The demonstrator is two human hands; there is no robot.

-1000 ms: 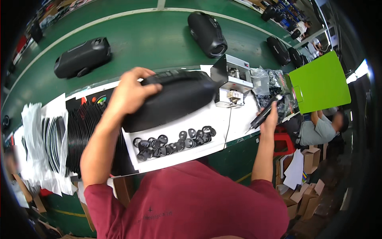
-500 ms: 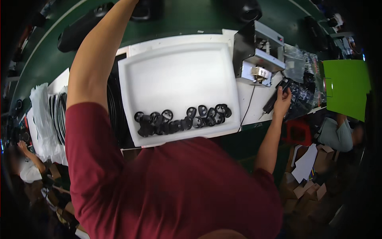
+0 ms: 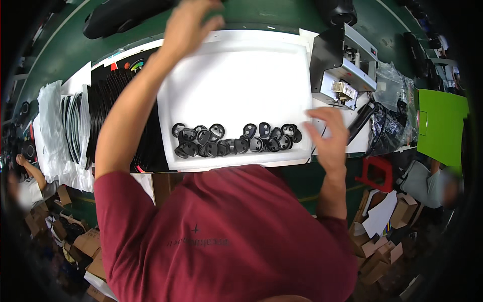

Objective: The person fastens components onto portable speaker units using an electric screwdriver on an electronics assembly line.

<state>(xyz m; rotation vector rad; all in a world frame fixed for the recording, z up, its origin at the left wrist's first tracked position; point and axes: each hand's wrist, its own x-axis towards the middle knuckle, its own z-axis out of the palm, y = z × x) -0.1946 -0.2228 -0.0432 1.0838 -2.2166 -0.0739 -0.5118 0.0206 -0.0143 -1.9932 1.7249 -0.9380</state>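
My left hand [image 3: 190,27], slightly blurred, is over the far left edge of a white tray [image 3: 236,95], fingers apart and nothing seen in them. Beside the tray's right rim, my right hand [image 3: 329,136] is open, thumb and fingers spread. Several small black rounded parts with holes [image 3: 216,132] lie in a band along the tray's near side. A black pen-shaped power tool, like an electric screwdriver [image 3: 361,121], rests on the table to the right of my right hand.
A grey metal machine [image 3: 342,65] stands right of the tray, with plastic bags [image 3: 390,110] past it. At the left are stacked black sheets [image 3: 108,100] and plastic-wrapped discs [image 3: 74,126]. A black speaker-like body [image 3: 126,17] lies on the green surface beyond. A green panel [image 3: 443,126] is far right.
My right hand has let go of the black power tool and moved left to the tray's edge. My left hand has come back into view from beyond the far edge.
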